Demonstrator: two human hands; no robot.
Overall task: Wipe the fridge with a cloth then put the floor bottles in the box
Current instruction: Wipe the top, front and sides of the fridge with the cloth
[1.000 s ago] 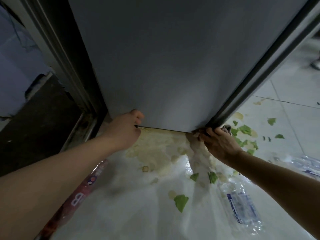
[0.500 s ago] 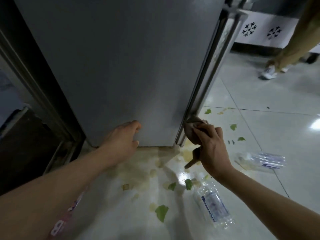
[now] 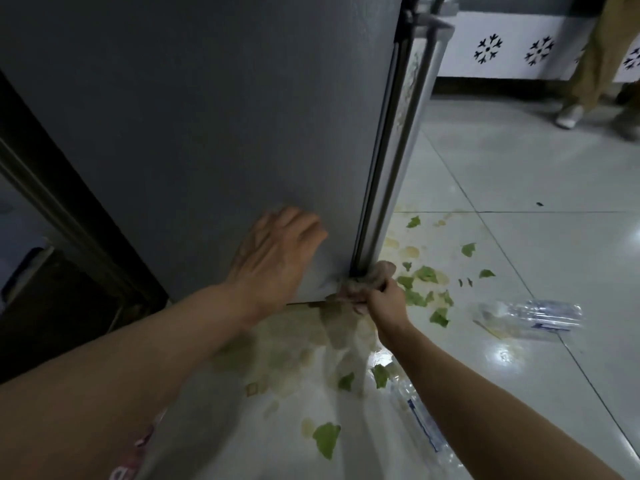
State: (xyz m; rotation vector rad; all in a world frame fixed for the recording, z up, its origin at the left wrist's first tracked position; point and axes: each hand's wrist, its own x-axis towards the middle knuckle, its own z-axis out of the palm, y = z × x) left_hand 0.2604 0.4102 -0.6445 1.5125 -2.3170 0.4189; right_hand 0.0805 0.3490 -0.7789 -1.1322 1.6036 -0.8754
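Note:
The grey fridge (image 3: 214,126) fills the upper left, its side panel facing me. My left hand (image 3: 277,251) lies flat on that panel near the bottom, fingers straight. My right hand (image 3: 382,299) grips a brownish cloth (image 3: 363,278) and presses it against the fridge's lower front corner, at the foot of the door edge. A clear plastic bottle (image 3: 530,318) lies on the floor to the right. A second clear bottle (image 3: 420,420) with a blue label lies beside my right forearm, partly hidden by it.
Green leaf scraps (image 3: 420,275) and yellowish stains cover the tiled floor (image 3: 519,202) around the fridge base. A pink-labelled bottle (image 3: 133,455) peeks from under my left forearm. A person's legs (image 3: 595,67) stand at the back right, before a white snowflake-patterned cabinet (image 3: 512,46).
My left hand has moved up from the fridge's bottom edge and flattened against the panel. My right hand with the cloth has stayed at the lower front corner while the view shifted right.

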